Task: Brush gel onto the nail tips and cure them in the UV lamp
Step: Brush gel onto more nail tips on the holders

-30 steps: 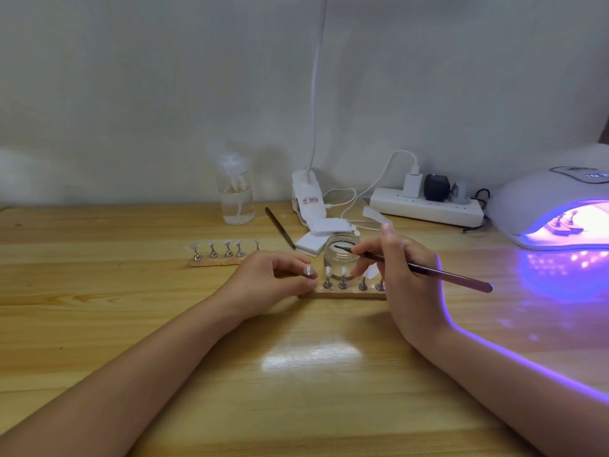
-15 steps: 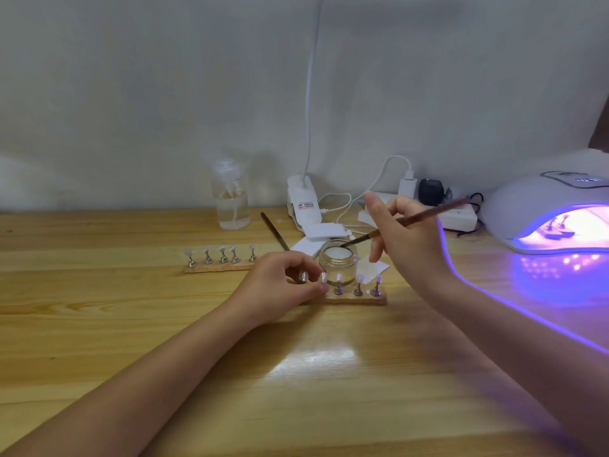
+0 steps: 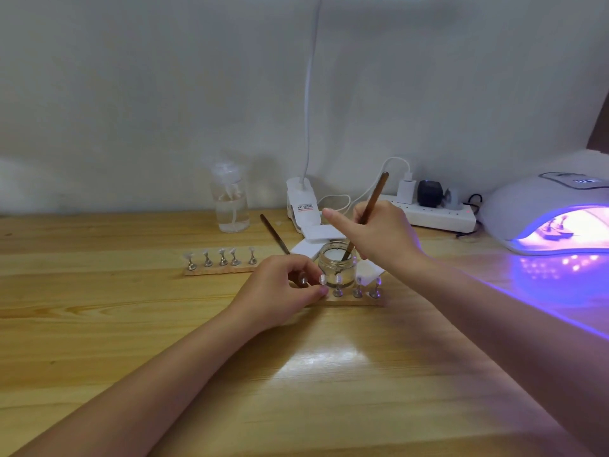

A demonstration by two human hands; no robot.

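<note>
Head view: on the table (image 3: 131, 324) the lit lamp (image 3: 543, 212) cures a set at far right. Right hand (image 3: 385, 239) grips the brush (image 3: 370, 206), dipped in the jar (image 3: 336, 265); left hand (image 3: 280, 291) pinches a stand on the near tips (image 3: 357, 285). Loading gel; next, I judge, a light stroke on a tip.

Both forearms bare, no sleeves; left hand (image 3: 280, 291) and right hand (image 3: 384, 239) ungloved.

Right hand (image 3: 384, 239) dips brush (image 3: 369, 209) into jar (image 3: 336, 268); left hand (image 3: 280, 291) steadies nail-tip stand (image 3: 357, 300)
</note>
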